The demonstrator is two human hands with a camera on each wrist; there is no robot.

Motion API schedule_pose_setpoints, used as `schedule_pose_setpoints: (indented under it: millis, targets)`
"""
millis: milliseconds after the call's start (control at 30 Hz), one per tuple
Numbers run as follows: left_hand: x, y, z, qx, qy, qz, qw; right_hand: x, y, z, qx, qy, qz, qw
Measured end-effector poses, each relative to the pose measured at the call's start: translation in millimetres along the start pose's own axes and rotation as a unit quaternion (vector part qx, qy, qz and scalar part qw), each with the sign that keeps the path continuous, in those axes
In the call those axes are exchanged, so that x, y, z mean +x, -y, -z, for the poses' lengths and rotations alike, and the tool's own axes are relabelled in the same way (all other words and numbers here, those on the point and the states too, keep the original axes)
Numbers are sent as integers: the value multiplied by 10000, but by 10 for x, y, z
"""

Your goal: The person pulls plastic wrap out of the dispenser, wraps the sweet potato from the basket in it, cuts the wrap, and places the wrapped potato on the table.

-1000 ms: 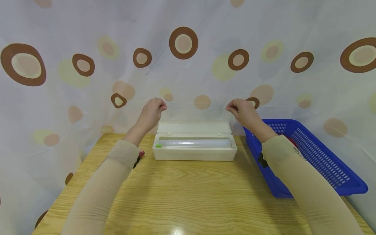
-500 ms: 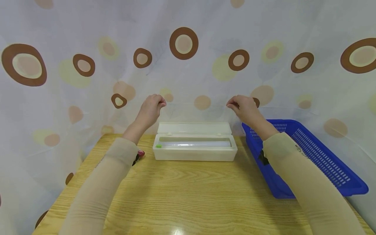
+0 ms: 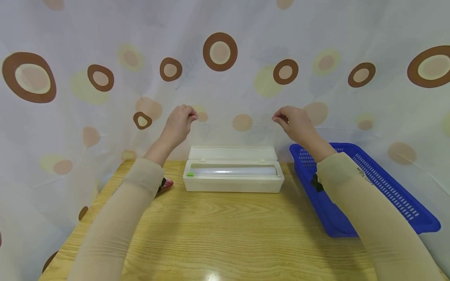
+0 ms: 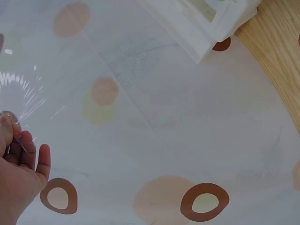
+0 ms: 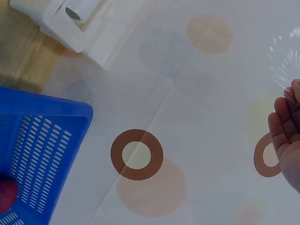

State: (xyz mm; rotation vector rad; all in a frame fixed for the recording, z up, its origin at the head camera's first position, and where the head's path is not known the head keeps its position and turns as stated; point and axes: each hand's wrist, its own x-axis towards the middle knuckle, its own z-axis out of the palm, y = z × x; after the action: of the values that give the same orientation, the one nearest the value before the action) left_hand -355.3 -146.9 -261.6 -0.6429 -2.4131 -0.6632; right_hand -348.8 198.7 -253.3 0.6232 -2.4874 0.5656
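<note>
Clear cling film (image 4: 18, 93) stretches from my left hand (image 3: 178, 124), whose thumb and fingers pinch its edge. My right hand (image 3: 294, 124) pinches the film's other corner, where creases fan out from the fingertips in the right wrist view. Both hands are raised at about the same height above a white cling film dispenser box (image 3: 233, 184). Its lid (image 3: 233, 153) stands up at the back. Inside lies the film roll (image 3: 232, 171), and a small green slider (image 3: 190, 174) sits at the left end of the front edge. The film between the hands is barely visible in the head view.
A blue perforated basket (image 3: 425, 223) stands at the right, partly under my right sleeve; a red thing (image 5: 7, 194) lies in it. On the wooden table (image 3: 225, 230), a red and black packet (image 3: 166, 187) shows beside my left sleeve. A spotted curtain (image 3: 242, 89) hangs close behind.
Both hands have risen, still pinching the film, and have drawn slightly apart. The dispenser box has stayed in place.
</note>
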Motion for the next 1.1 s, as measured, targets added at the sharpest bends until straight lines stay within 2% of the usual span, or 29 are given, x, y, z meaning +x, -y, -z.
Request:
schedule_pose_setpoints:
  millis: [300,1100]
  targets:
    - [71,-48,72,37,-38,-25,10000,50,-3,49,-9,-219,229,9995]
    - [199,-112,225,68,-455,-220,9987,145,84,220,17,-576,270,9980]
